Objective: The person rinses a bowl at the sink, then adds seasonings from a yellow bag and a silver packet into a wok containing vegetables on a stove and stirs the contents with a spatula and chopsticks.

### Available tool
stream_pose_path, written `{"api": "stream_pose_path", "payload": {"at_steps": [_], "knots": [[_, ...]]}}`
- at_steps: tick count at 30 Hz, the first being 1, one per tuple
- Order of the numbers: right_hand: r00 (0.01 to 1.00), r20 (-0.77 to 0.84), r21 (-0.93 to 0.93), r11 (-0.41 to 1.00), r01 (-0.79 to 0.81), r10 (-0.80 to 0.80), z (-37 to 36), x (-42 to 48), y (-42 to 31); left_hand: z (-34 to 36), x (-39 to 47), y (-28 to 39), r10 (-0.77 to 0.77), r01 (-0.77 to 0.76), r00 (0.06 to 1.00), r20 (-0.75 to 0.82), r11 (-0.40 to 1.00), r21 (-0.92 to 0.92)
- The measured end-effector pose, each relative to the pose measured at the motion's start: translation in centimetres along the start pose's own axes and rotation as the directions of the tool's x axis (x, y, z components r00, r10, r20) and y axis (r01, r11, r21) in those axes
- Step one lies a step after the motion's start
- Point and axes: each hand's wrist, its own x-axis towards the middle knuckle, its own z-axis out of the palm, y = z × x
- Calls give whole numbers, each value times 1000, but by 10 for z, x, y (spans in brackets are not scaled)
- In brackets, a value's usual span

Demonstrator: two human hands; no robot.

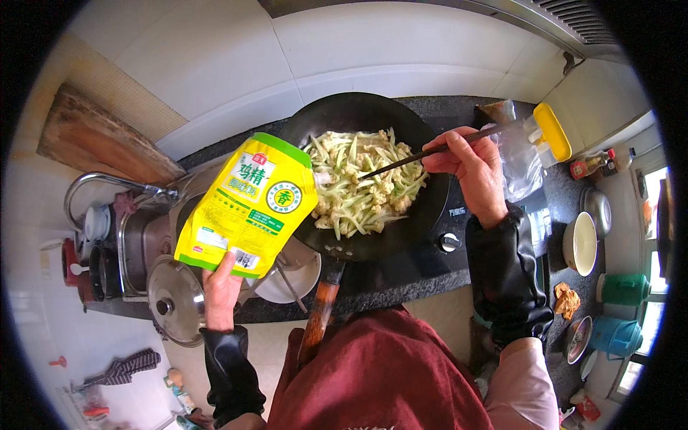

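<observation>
My left hand [223,290] grips the lower edge of a yellow and green seasoning pouch [236,226] that bears writing. The pouch is tilted, its translucent spout [322,179] over the left side of a black wok [349,110]. Cut cauliflower [371,188] with pale green stems fills the bottom of the wok. In my right hand [473,172] is a pair of dark chopsticks [408,158], the tips in the cauliflower. The wok's wooden handle [318,312] points toward my dark red apron [376,376]. Whether anything flows from the spout, I cannot tell.
A metal pot lid [174,301] and a white bowl [301,277] lie left of the wok, near the sink [129,252]. A cream bowl [580,244] stands on the right counter. Behind my right hand are a yellow-lidded container [553,131] and a plastic bag [518,161].
</observation>
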Motion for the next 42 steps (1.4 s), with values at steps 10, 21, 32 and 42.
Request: {"api": "stream_pose_path", "payload": {"at_steps": [10, 21, 32, 42], "knots": [[948, 303, -373, 903, 213, -98, 15, 13, 78, 5, -6, -4, 20, -24, 999, -28, 986, -162], [986, 93, -328, 930, 165, -142, -14, 7, 33, 6, -5, -11, 6, 5, 999, 41, 965, -263], [966, -81, 330, 907, 260, -247, 28, -22, -24, 5, -1, 0, 13, 3, 998, 63, 972, -233], [976, -28, 351, 913, 210, -214, 37, -22, -23, 4, 0, 1, -6, 17, 998, 55, 978, -206]]}}
